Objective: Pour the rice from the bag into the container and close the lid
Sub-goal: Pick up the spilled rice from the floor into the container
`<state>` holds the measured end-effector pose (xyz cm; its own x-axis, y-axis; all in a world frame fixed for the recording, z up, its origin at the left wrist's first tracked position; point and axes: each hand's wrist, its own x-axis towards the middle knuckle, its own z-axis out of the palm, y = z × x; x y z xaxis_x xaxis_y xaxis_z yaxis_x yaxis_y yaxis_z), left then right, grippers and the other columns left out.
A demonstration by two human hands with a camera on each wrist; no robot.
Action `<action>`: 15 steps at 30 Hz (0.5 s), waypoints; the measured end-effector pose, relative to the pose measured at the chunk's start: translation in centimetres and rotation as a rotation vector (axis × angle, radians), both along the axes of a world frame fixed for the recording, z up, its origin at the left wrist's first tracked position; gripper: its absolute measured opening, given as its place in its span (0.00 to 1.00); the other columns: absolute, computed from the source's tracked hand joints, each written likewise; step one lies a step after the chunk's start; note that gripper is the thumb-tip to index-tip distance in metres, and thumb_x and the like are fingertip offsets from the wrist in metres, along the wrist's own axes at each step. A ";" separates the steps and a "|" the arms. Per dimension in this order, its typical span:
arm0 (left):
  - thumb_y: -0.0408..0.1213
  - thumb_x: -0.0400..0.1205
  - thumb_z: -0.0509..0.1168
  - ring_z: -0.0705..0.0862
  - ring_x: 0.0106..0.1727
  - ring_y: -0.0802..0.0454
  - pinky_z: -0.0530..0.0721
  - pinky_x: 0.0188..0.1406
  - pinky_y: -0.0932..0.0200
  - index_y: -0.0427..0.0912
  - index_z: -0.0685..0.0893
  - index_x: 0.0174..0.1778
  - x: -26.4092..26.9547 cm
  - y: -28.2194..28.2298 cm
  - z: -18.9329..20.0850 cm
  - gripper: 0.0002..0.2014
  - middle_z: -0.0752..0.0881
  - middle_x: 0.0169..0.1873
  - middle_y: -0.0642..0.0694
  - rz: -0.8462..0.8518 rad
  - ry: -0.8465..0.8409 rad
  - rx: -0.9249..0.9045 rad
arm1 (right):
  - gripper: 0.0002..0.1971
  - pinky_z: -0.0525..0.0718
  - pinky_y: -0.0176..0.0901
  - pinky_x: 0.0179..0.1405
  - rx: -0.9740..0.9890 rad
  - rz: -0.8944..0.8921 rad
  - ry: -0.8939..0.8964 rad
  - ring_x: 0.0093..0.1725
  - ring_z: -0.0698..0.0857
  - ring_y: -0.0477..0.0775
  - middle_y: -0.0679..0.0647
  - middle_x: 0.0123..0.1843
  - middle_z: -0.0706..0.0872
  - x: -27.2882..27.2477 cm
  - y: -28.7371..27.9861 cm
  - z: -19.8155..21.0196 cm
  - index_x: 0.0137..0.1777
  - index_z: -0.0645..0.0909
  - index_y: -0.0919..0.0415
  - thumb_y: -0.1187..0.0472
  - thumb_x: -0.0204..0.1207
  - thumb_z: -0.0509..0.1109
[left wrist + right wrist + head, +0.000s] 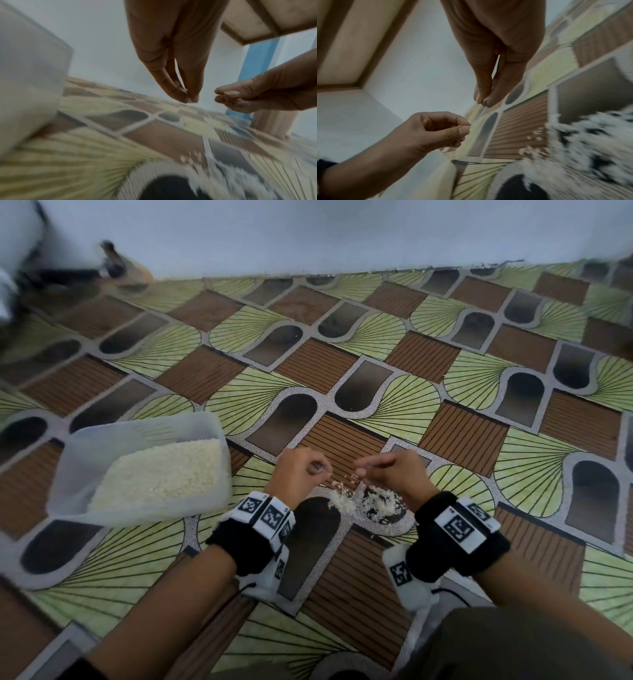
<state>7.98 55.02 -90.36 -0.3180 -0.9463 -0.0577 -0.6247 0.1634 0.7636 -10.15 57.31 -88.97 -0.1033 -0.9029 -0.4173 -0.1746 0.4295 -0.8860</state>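
A translucent plastic container (70, 470), lidless and partly filled with rice (161, 474), stands on the patterned floor mat at the left. Its wall also fills the left of the left wrist view (25, 81). A small heap of spilled rice (363, 503) lies on the mat just in front of both wrists; it shows blurred in the wrist views (216, 175) (582, 142). My left hand (318, 469) (187, 99) hovers above it, fingertips pinching a few grains. My right hand (361, 471) (485, 103) faces it, fingertips pinched together too. No bag or lid is in view.
The mat (445, 371) runs back to a pale wall (308, 231). A blurred dark object (109, 265) lies at the far left by the wall. A wooden furniture leg (274, 121) stands to the right. My trouser leg (513, 645) fills the lower right.
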 end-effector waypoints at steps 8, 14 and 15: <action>0.29 0.69 0.75 0.81 0.30 0.63 0.81 0.36 0.72 0.42 0.89 0.37 9.4 0.0 6.6 0.05 0.86 0.31 0.52 0.221 0.111 -0.137 | 0.06 0.88 0.38 0.45 -0.211 0.439 0.074 0.35 0.84 0.47 0.57 0.37 0.88 10.1 -4.5 8.9 0.42 0.88 0.64 0.72 0.66 0.77; 0.28 0.71 0.73 0.82 0.32 0.59 0.79 0.36 0.75 0.41 0.88 0.38 17.9 0.4 7.1 0.05 0.86 0.32 0.49 0.371 -0.038 -0.152 | 0.09 0.86 0.31 0.38 -0.266 0.623 0.177 0.30 0.84 0.42 0.52 0.31 0.89 20.5 -7.5 9.7 0.47 0.88 0.71 0.75 0.67 0.76; 0.27 0.71 0.73 0.82 0.31 0.58 0.80 0.36 0.73 0.40 0.88 0.38 19.1 0.5 6.8 0.04 0.87 0.32 0.47 0.394 -0.049 -0.147 | 0.08 0.87 0.34 0.42 -0.270 0.650 0.236 0.32 0.84 0.44 0.56 0.36 0.90 21.8 -7.9 9.1 0.47 0.88 0.70 0.74 0.67 0.76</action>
<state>27.07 55.53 -83.56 0.0693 -0.9943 0.0811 -0.6963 0.0100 0.7177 11.66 49.41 -79.83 0.4274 -0.8805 -0.2049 -0.5181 -0.0529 -0.8537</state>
